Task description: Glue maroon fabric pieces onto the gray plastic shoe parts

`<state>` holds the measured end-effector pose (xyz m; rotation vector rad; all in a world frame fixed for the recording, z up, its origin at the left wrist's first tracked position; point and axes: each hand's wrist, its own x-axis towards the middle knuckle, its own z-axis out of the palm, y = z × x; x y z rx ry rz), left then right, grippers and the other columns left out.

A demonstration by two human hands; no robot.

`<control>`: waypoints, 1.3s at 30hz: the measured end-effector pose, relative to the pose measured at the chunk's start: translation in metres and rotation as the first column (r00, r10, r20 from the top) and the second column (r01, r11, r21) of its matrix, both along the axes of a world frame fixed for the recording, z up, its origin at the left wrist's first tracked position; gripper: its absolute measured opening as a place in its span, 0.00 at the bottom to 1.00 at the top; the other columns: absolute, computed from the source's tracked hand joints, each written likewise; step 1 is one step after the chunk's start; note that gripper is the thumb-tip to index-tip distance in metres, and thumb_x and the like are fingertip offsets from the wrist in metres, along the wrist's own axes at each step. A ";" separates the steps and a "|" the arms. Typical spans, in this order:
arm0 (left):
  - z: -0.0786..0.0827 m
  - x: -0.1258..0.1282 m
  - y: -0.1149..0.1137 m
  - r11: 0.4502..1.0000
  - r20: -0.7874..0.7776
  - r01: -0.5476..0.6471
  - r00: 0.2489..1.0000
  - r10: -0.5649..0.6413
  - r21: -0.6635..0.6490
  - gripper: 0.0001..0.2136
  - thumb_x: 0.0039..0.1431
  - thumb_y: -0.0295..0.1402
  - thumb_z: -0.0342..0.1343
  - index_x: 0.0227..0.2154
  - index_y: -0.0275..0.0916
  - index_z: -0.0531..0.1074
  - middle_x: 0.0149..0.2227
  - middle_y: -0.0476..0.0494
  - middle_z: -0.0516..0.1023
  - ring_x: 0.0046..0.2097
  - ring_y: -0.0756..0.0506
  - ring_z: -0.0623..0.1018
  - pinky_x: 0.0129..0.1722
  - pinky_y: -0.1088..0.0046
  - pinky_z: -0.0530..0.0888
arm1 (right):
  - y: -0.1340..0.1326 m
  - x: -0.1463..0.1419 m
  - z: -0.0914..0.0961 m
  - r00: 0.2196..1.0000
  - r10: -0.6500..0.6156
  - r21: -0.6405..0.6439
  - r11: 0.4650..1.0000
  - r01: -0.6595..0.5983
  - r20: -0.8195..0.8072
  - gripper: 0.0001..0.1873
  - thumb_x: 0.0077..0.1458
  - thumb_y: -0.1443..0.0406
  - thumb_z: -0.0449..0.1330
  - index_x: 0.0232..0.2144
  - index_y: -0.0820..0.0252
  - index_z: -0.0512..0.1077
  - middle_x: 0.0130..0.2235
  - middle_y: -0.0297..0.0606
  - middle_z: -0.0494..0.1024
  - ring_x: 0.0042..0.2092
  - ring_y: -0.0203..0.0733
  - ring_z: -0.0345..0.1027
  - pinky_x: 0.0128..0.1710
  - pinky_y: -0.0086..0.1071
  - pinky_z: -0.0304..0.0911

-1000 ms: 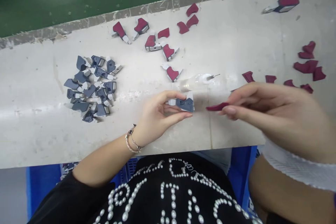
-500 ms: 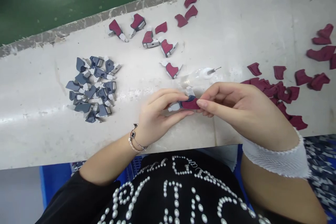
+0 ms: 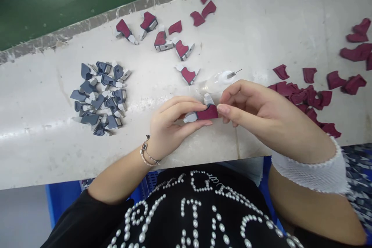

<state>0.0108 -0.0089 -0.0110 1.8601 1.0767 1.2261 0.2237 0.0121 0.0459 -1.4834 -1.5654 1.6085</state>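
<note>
Below the hands (image 3: 174, 124) (image 3: 261, 118), pearl-bead lettering (image 3: 190, 217) on a black top (image 3: 165, 201), only partly legible.

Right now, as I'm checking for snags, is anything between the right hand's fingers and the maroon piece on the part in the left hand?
Nothing visible: the right hand has its fingertips against the maroon piece on the grey-and-white part in the left hand. The needle-tip bottle lies beyond them, not between.

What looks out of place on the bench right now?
Nothing looks damaged or spilled. The one odd thing is the clear plastic bottle with a needle tip, lying on its side just beyond the part held by the left hand and right hand, loose and very near the fingers.
</note>
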 end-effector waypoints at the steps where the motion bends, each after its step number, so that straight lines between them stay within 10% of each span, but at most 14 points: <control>1: 0.000 0.000 0.000 1.000 0.007 0.005 1.000 -0.005 0.007 0.17 0.51 0.36 0.72 0.44 0.44 0.78 0.41 0.46 0.83 0.42 0.47 0.81 0.39 0.70 0.81 | -0.001 0.000 0.000 1.000 0.016 -0.009 1.000 -0.016 -0.020 0.11 0.60 0.53 0.64 0.37 0.53 0.74 0.33 0.34 0.79 0.35 0.41 0.73 0.33 0.34 0.69; 16: 0.004 0.001 0.001 0.996 0.042 0.062 0.997 -0.065 0.067 0.15 0.52 0.35 0.71 0.43 0.44 0.79 0.39 0.47 0.84 0.40 0.48 0.83 0.39 0.72 0.83 | -0.011 -0.007 0.002 0.993 0.084 0.060 0.994 -0.089 0.077 0.13 0.64 0.55 0.58 0.31 0.54 0.71 0.28 0.32 0.72 0.30 0.40 0.65 0.28 0.36 0.60; 21: 0.002 0.000 -0.002 1.000 0.089 -0.002 0.996 0.002 -0.002 0.15 0.53 0.34 0.71 0.44 0.47 0.79 0.40 0.48 0.84 0.41 0.47 0.83 0.40 0.69 0.84 | -0.017 -0.011 0.003 0.991 0.112 0.139 0.983 -0.122 0.079 0.09 0.65 0.58 0.58 0.44 0.54 0.70 0.34 0.33 0.77 0.33 0.42 0.70 0.31 0.37 0.63; 30: 0.008 -0.002 -0.004 0.969 -0.059 0.101 0.991 -0.117 -0.224 0.14 0.58 0.33 0.67 0.45 0.37 0.77 0.39 0.44 0.85 0.36 0.50 0.84 0.37 0.77 0.82 | -0.018 -0.007 0.005 0.904 0.209 0.377 0.856 -0.354 0.374 0.09 0.69 0.64 0.52 0.46 0.62 0.70 0.39 0.40 0.78 0.36 0.42 0.71 0.33 0.36 0.63; 39: 0.021 -0.003 -0.005 0.784 0.282 0.342 0.934 -0.221 -0.518 0.09 0.54 0.32 0.70 0.31 0.37 0.75 0.32 0.48 0.84 0.34 0.50 0.82 0.34 0.77 0.80 | -0.016 0.007 0.018 0.854 0.384 0.434 0.741 -0.512 0.352 0.09 0.68 0.68 0.50 0.35 0.58 0.67 0.32 0.34 0.72 0.32 0.36 0.66 0.27 0.29 0.61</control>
